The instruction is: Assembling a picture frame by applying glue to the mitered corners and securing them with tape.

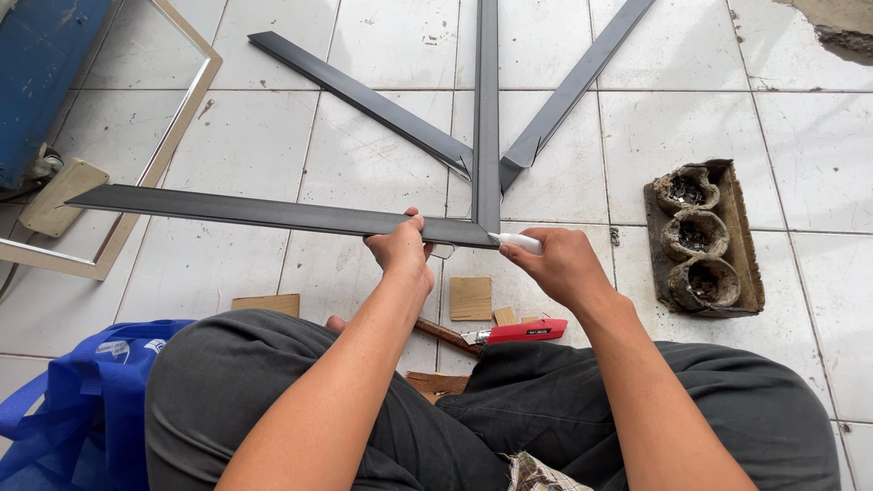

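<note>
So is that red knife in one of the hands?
No, the red knife lies on the floor by the legs; the right hand holds a white tube, and the left hand grips the dark bar.

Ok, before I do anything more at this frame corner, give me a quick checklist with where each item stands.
1. Left hand pressing the horizontal dark frame bar: ok.
2. Right hand gripping the white tube: ok.
3. Tube tip at the mitred corner: ok.
4. Corner joint closed flush: cannot tell.
5. Red utility knife blade retracted: cannot tell.
6. Two spare dark bars lying away from the corner: ok.
</note>
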